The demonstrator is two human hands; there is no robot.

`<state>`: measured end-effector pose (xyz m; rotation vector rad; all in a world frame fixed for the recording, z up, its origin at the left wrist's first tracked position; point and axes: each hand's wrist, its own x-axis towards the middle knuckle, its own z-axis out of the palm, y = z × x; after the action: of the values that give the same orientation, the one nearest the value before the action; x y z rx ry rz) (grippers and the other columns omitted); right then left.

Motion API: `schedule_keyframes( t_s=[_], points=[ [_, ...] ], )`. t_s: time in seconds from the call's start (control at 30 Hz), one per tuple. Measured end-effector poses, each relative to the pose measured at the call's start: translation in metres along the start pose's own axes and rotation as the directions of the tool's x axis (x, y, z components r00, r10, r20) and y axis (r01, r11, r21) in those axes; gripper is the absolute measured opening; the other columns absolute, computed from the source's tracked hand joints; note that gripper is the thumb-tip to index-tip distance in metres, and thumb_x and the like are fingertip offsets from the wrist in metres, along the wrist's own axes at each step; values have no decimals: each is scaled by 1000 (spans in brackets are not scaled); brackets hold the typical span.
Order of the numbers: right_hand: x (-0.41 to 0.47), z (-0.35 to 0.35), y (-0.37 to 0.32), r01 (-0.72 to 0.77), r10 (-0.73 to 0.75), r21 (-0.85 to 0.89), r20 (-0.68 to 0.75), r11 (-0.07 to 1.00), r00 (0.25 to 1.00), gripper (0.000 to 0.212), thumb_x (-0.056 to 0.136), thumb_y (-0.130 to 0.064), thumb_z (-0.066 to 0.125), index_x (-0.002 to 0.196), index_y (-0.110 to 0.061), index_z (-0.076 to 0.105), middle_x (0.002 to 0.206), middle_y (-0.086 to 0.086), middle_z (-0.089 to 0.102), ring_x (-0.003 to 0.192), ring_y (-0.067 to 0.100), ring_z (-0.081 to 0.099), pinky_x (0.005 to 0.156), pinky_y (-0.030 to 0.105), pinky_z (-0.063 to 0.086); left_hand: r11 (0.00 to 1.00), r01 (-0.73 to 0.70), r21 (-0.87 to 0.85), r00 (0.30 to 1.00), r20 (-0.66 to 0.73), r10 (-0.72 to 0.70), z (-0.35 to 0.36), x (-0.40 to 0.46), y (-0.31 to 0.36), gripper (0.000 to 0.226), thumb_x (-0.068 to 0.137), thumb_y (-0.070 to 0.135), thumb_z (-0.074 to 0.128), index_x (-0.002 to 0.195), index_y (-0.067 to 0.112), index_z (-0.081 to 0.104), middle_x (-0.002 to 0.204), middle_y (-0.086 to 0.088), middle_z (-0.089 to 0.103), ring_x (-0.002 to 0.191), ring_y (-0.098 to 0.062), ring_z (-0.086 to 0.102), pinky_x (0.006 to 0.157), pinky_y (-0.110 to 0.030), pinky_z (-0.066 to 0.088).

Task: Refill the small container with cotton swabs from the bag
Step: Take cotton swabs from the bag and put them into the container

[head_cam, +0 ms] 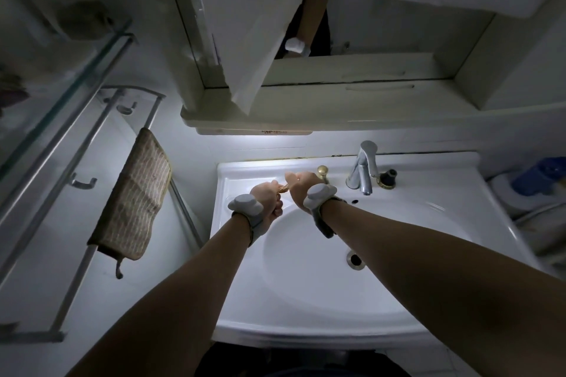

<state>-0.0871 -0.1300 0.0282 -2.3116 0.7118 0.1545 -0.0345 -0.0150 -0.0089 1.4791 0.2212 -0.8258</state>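
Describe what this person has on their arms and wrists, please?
Both forearms are bare, with no sleeves. The left hand and right hand each have a rounded, pale grey device strapped at the wrist on a grey band, like a bulky watch.

Both your forearms reach forward and converge, bare from the elbow down, each with a grey band strapped at the wrist. Your left hand [268,197] is curled into a loose fist, knuckles turned down and to the right, its fingers [278,210] folded inward. Your right hand [301,185] sits just beside it, slightly farther out, back of the hand facing you, thumb side pointing left. The two hands nearly touch, both closed around something small and tan between them.
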Motion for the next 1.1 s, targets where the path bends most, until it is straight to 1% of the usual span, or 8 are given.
schedule_keyframes(
  t_s=[0.13,0.27,0.43,0.57,0.63,0.73,0.93,1.1],
  points=[
    [1,-4,3,89,-89,18,35,996,995,38,105,-31,27,92,-10,57,89,7,60,89,30,60,90,43,44,993,-73,90,994,-76,80,12,-3,1,35,101,34,31,90,9,52,67,-4,44,54,-13,39,48,-26,40],
    [2,0,13,139,-143,90,48,986,989,31,103,-41,35,80,-24,49,73,-6,56,75,20,57,84,38,41,989,-41,139,996,-78,52,26,-5,-1,37,99,36,29,95,8,52,73,-8,50,54,-14,43,47,-25,43],
    [10,-8,25,145,-148,62,48,988,988,36,103,-44,38,107,-15,58,84,-4,56,84,21,55,80,30,37,999,-16,-27,1000,2,16,24,-4,-8,38,101,38,42,93,5,60,67,-4,54,53,-12,46,53,-25,47],
    [15,-3,33,130,-132,64,32,990,991,40,102,-50,40,95,-15,58,82,2,62,92,27,59,90,37,45,990,-64,-122,995,64,72,8,-4,-15,35,96,30,62,97,-4,70,75,-9,69,65,-13,63,69,-24,57],
    [13,-1,34,94,-104,178,47,980,993,43,99,-53,45,92,-15,63,85,5,67,87,25,63,83,37,52,987,-79,-139,996,36,85,3,-5,-18,32,96,26,62,94,-5,71,72,-9,68,63,-14,64,68,-24,57],
    [15,9,32,-13,-48,469,119,883,992,33,98,-39,57,93,-7,68,77,8,68,65,18,67,59,26,59,984,-94,-152,996,-18,92,-6,-2,-20,26,95,21,63,94,-4,71,72,-10,68,63,-15,64,68,-24,58],
    [25,27,37,-28,-64,522,158,852,985,25,94,-31,66,95,-6,71,72,7,71,62,17,69,66,34,63,981,-60,-183,998,-3,60,-23,6,-26,20,88,17,73,99,0,74,85,-13,74,76,-15,71,75,-21,57],
    [26,37,37,-164,-34,681,268,714,963,21,93,-22,69,102,-2,68,76,14,71,65,16,70,69,33,62,982,-55,-180,994,-105,36,-37,16,-34,17,89,15,71,98,-1,71,74,-9,72,68,-15,70,66,-19,57]
  ],
)
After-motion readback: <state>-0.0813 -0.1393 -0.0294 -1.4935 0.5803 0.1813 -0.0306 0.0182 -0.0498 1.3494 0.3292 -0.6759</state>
